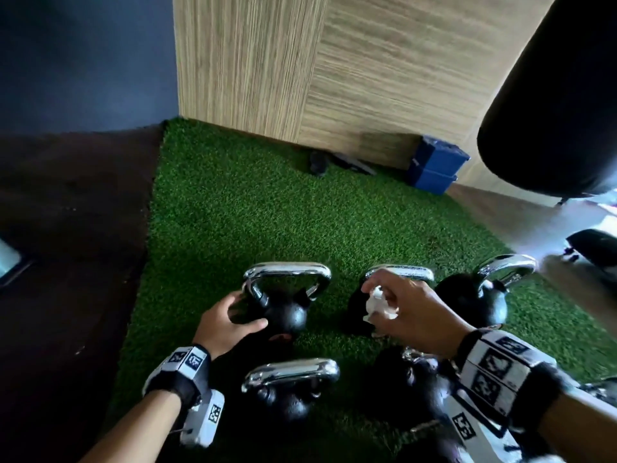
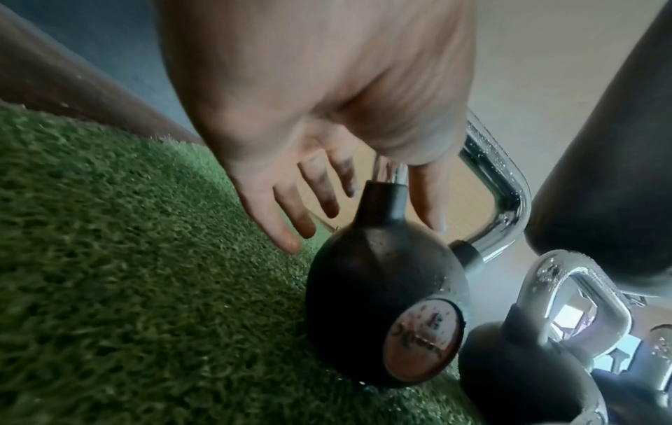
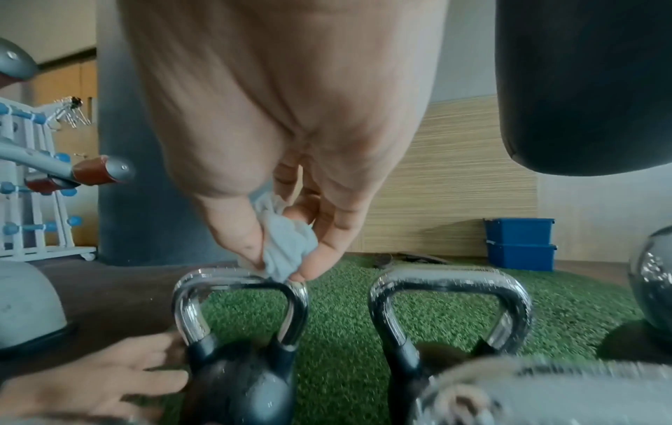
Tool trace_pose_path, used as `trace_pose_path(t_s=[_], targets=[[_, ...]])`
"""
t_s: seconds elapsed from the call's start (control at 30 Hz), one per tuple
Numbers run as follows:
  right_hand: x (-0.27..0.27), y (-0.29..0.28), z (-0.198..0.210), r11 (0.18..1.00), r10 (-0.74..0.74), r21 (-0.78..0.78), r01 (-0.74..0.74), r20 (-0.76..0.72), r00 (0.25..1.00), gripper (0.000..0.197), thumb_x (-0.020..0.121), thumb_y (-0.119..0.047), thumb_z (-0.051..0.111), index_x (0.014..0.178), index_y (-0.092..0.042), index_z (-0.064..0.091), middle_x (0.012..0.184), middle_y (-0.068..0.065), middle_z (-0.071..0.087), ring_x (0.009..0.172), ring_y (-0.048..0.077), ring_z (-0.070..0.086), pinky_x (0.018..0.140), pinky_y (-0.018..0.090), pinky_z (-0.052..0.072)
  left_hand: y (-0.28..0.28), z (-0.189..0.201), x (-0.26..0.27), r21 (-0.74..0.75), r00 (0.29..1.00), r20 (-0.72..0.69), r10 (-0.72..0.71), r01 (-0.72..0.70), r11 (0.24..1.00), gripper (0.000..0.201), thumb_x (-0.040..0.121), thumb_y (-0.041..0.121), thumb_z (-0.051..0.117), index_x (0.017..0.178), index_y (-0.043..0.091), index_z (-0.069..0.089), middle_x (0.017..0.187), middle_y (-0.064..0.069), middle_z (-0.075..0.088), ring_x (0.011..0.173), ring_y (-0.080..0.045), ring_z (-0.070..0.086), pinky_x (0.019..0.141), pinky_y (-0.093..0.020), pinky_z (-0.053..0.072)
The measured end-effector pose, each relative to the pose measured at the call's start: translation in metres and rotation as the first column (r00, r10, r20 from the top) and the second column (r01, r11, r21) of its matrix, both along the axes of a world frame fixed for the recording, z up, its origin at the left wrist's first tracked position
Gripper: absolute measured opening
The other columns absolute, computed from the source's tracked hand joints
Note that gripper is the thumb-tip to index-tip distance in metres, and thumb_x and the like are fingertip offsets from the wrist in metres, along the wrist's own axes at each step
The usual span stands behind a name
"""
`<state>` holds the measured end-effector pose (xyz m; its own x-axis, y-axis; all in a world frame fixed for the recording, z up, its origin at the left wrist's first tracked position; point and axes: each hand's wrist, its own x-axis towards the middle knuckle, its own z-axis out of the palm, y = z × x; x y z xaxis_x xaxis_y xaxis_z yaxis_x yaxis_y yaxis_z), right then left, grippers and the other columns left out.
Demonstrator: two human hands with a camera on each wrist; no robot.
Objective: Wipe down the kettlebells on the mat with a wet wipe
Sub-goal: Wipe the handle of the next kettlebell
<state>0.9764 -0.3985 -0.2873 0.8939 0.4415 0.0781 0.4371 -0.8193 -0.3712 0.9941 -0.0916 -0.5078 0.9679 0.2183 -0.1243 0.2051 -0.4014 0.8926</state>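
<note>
The left hand (image 1: 223, 324) sits lower centre, fingers spread and loosely curved against the round black body of a kettlebell (image 1: 283, 312) — its handle a smooth chrome loop. To its right, the right hand (image 1: 409, 312) pinches a crumpled white wet wipe (image 1: 379, 305) between thumb and fingertips. Five kettlebells stand on the green, tufted mat (image 1: 233, 215).

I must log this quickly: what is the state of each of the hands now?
Left hand: open, fingers spread against the black kettlebell.
Right hand: closed, pinching a crumpled wet wipe.
</note>
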Motion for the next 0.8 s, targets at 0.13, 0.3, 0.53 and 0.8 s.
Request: trace_pose_path(t_s=[0.13,0.3,0.53,0.8], targets=[[0.006,0.001,0.028,0.998,0.015,0.053,-0.016,0.019,1.0,0.031,0.076,-0.019,0.076,0.102,-0.024,0.059,0.06,-0.013,0.049,0.056,-0.001,0.049,0.054,0.012,0.038,-0.013,0.015,0.011,-0.041,0.996,-0.087,0.019,-0.022,0.999,0.073,0.048,0.057,0.092,0.113,0.03,0.069,0.108,0.009,0.075,0.105,-0.012,0.07,0.1,-0.031,0.052],[0.026,0.014,0.038,0.996,0.002,0.094,-0.002,0.0,1.0,0.022,0.076,-0.027,0.078,0.096,-0.029,0.069,0.084,-0.017,0.065,0.076,-0.007,0.057,0.064,0.002,0.04,-0.013,0.029,0.014,0.122,0.993,-0.109,-0.051,0.065,0.99,0.078,0.063,0.056,0.089,0.129,0.027,0.06,0.123,0.004,0.069,0.116,-0.016,0.063,0.092,-0.019,0.044],[0.085,0.055,0.006,0.985,0.136,0.104,-0.135,-0.009,0.991,0.021,0.078,-0.022,0.079,0.098,-0.026,0.075,0.088,-0.018,0.067,0.076,-0.014,0.054,0.066,0.003,0.039,0.0,0.017,0.015,0.18,0.986,-0.029,-0.165,0.168,0.969,0.091,0.063,0.065,0.082,0.141,0.033,0.048,0.125,0.013,0.066,0.112,0.0,0.06,0.094,-0.013,0.043],[0.111,0.079,-0.022,0.976,0.207,0.076,-0.204,-0.031,0.978,0.02,0.085,-0.021,0.073,0.105,-0.027,0.074,0.105,-0.01,0.073,0.074,-0.008,0.058,0.062,0.003,0.04,0.014,0.016,0.026,0.237,0.976,-0.031,-0.215,0.216,0.947,0.068,0.059,0.075,0.077,0.118,0.047,0.056,0.108,0.027,0.069,0.102,0.018,0.06,0.092,-0.007,0.045]])
